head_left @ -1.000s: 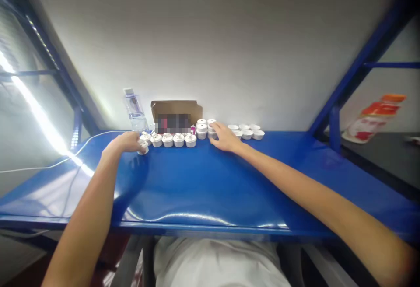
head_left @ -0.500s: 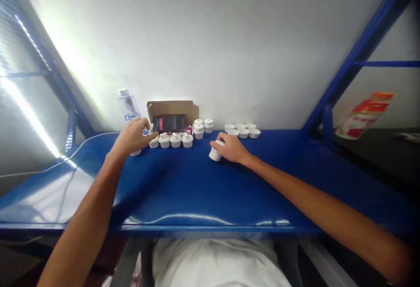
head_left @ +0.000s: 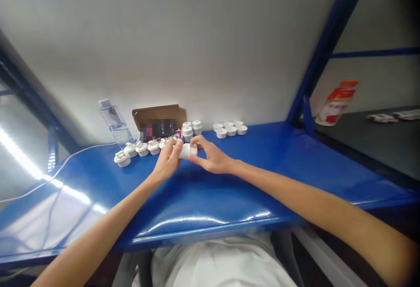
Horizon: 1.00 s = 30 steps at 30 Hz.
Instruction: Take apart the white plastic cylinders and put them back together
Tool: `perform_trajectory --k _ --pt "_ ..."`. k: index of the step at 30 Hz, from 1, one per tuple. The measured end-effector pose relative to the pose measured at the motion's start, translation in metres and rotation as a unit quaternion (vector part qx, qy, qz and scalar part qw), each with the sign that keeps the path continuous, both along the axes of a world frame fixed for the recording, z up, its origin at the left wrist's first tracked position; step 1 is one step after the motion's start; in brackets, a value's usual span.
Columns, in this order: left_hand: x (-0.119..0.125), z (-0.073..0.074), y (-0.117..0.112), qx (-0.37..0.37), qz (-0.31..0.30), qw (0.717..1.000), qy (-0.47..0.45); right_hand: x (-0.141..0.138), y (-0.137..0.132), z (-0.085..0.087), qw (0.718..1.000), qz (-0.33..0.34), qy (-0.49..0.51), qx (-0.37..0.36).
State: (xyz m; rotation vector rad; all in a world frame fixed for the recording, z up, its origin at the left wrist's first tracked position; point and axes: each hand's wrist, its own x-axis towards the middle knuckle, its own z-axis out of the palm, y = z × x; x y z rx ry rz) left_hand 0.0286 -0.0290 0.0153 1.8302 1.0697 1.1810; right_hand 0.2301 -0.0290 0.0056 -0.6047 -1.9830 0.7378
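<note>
Both hands meet above the blue table (head_left: 229,190), at its far middle. My right hand (head_left: 210,158) grips a small white cup-shaped part (head_left: 188,150) lying on its side. My left hand (head_left: 169,158) pinches the left end of the same part, fingers closed on it. Behind the hands runs a row of white capped parts (head_left: 136,150). Two short stacks of white cups (head_left: 191,128) stand by a brown cardboard box (head_left: 159,120).
A cluster of shallow white cups (head_left: 229,128) sits to the right of the stacks. A clear water bottle (head_left: 114,120) stands left of the box, with a white cable (head_left: 65,164) trailing left. Blue frame posts (head_left: 311,68) rise at right, before a dark shelf with an orange-white bag (head_left: 336,102).
My right hand lifted a white cup off the table and brought it left. My left hand left the row of parts and joined it on the cup. The view shifted right.
</note>
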Motion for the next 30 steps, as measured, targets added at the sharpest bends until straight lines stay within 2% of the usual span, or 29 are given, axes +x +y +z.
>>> perform_trajectory --k 2,3,6,8,12,17,20,23,30 --pt "-0.002 0.001 0.006 -0.088 -0.013 0.993 -0.082 0.014 0.008 0.003 0.982 -0.078 -0.092 0.146" --pt "-0.003 0.001 0.010 -0.116 -0.018 0.988 -0.105 0.021 0.013 0.004 0.966 -0.134 -0.133 0.176" --pt "-0.012 0.001 0.019 -0.144 -0.021 0.982 -0.123 0.038 0.028 -0.001 0.917 -0.274 -0.244 0.156" --pt "-0.019 0.000 0.023 -0.147 -0.023 0.982 -0.118 0.045 0.036 -0.007 0.893 -0.313 -0.301 0.121" --pt "-0.020 -0.004 0.023 -0.143 -0.028 0.987 -0.063 0.048 0.041 -0.016 0.874 -0.344 -0.335 0.069" --pt "-0.010 -0.007 0.015 -0.138 -0.058 0.989 0.022 0.047 0.037 -0.012 0.870 -0.382 -0.305 0.065" --pt "-0.008 -0.006 0.012 -0.119 -0.073 0.990 0.031 0.044 0.034 -0.008 0.861 -0.404 -0.303 0.065" --pt "-0.010 -0.005 0.012 -0.109 -0.075 0.991 0.031 0.043 0.034 -0.006 0.852 -0.407 -0.327 0.034" --pt "-0.012 -0.012 0.015 -0.089 -0.079 0.991 0.059 0.049 0.038 -0.011 0.846 -0.403 -0.349 -0.004"
